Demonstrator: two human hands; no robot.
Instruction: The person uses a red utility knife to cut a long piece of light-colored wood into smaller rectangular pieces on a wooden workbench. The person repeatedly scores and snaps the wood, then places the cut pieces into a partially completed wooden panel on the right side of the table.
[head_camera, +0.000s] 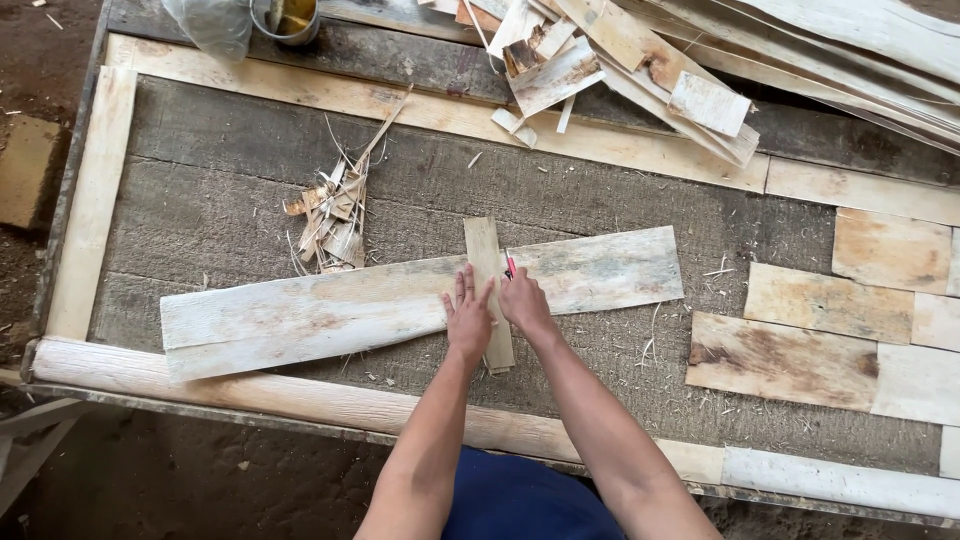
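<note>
A long pale veneer sheet (330, 305) lies across the grey work table (220, 200). A narrow wooden strip (484, 250) lies crosswise on top of it. My left hand (469, 318) presses flat on the strip with fingers spread. My right hand (523, 298) sits just right of the strip, shut on a small red-handled cutter (511, 266) whose tip meets the strip's right edge.
A heap of veneer scraps (333, 222) lies left of the strip. Stacked veneer pieces (620, 60) fill the far right. Several cut rectangles (830, 300) are laid at the right. A metal can (288, 18) and a plastic bag (210, 22) stand at the far edge.
</note>
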